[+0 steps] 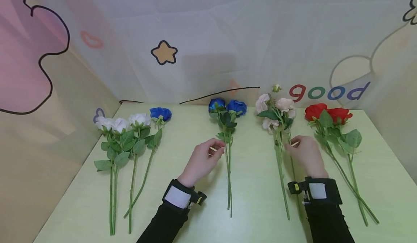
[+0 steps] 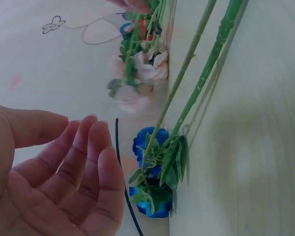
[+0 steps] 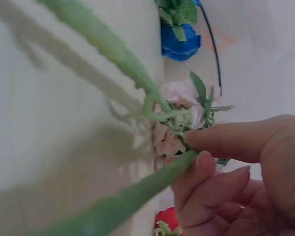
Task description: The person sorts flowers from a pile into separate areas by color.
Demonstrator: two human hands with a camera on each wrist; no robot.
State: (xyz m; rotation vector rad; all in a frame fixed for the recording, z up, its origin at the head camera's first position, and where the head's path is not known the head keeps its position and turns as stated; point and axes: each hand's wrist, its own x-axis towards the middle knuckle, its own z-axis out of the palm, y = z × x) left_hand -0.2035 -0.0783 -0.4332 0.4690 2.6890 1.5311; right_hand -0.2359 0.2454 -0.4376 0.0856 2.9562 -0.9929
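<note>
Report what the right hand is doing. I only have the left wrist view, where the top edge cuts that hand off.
Observer: The right hand pinches a green stem below the pale pink flowers.
Operator: Tell me what lies at the far left of the table.
Observer: Three white roses lie there, beside one blue rose.
Operator: Now the far right.
Observer: Red roses, their stems crossing near the lower ends.

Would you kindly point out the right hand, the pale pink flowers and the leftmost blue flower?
Right hand (image 1: 307, 154): head view, on the back of the hand.
Pale pink flowers (image 1: 285, 104): head view, on the upper right bloom.
Leftmost blue flower (image 1: 161, 113): head view, on the petals.
</note>
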